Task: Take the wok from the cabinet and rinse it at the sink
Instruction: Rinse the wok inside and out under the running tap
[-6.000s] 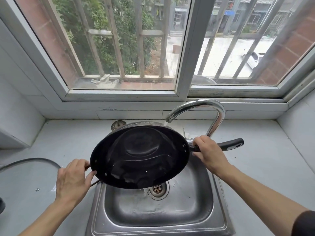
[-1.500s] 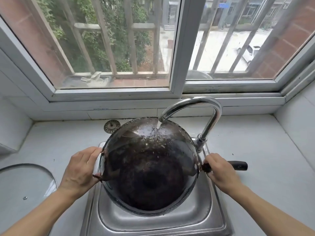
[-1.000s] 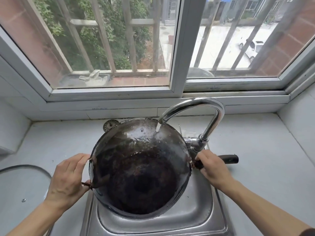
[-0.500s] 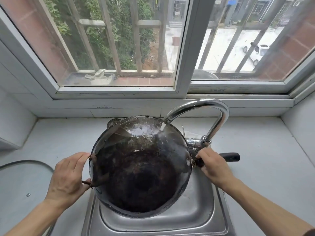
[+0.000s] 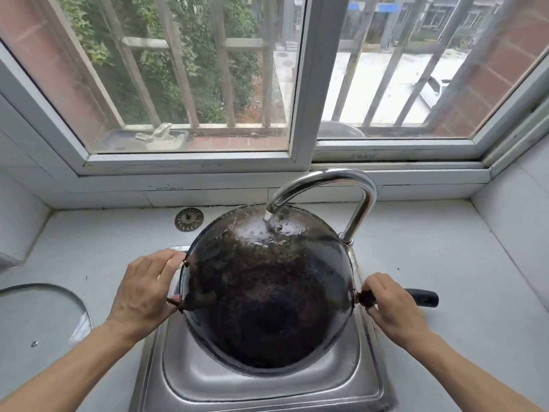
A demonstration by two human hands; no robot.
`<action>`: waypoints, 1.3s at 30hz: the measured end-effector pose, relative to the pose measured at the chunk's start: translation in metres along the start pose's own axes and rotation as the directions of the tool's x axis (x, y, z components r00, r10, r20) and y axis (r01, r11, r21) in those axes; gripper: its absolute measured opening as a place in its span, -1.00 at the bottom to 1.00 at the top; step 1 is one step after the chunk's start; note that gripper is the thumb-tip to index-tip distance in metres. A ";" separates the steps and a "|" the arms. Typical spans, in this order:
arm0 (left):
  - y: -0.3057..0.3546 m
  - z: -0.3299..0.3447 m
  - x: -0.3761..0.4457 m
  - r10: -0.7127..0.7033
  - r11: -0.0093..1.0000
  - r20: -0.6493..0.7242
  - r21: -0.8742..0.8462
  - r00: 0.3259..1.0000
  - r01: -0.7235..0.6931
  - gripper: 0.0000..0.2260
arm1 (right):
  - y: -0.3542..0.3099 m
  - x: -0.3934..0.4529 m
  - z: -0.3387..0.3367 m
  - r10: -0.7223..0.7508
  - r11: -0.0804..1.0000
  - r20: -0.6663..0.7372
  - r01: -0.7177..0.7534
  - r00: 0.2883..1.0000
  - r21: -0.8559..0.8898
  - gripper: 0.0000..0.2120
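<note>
Wok (image 5: 267,295) now shifted right under faucet (image 5: 326,185); underside rinsing at 12 o'clock. Left hand (image 5: 145,289) gripping loop handle, right hand (image 5: 389,304) gripping long handle.

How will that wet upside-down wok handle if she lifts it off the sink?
The wok is probably rigid and fairly heavy: both the left hand and right hand hold it. Its wet domed underside looks slippery, and likely rocks if set down.

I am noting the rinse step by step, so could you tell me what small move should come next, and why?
Probably tilt the wok so the faucet stream runs across more of its underside. The water lands only near the far rim, while the left hand and right hand hold both handles over the sink.
</note>
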State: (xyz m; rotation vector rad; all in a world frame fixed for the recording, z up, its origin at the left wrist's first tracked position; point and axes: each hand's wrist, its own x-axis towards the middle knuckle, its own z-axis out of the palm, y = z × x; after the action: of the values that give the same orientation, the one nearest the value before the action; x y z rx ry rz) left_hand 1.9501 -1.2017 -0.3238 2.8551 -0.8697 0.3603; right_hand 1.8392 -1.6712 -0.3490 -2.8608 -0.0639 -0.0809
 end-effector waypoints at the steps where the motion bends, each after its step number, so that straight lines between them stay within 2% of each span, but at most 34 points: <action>1: 0.003 0.001 0.003 0.009 1.000 0.004 -0.005 1.000 -0.009 -0.13 | 0.003 -0.004 -0.001 0.013 1.000 0.002 -0.013 1.000 -0.002 -0.56; 11: 0.023 0.007 0.031 0.082 0.996 0.048 -0.023 0.996 -0.081 -0.15 | 0.019 -0.033 -0.007 0.101 0.994 -0.021 -0.100 0.995 0.047 -0.52; 19: 0.030 0.009 0.039 0.100 0.994 0.051 -0.045 0.994 -0.098 -0.17 | 0.023 -0.047 -0.007 0.101 0.992 -0.037 -0.098 0.994 0.074 -0.51; 30: 0.023 0.003 0.024 0.049 0.999 0.074 -0.019 0.996 -0.047 -0.18 | 0.015 -0.039 -0.007 0.094 0.993 -0.034 -0.091 0.995 0.079 -0.52; 39: 0.021 0.002 0.021 0.042 0.999 0.164 -0.022 0.986 -0.039 -0.13 | 0.011 -0.043 -0.013 0.094 0.993 -0.027 -0.092 0.995 0.081 -0.55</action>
State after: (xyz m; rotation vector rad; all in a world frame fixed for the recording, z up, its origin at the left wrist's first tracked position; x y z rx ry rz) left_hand 1.9555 -1.2305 -0.3185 2.8852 -0.9547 0.1211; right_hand 1.7964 -1.6871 -0.3424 -2.7774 0.0705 -0.1006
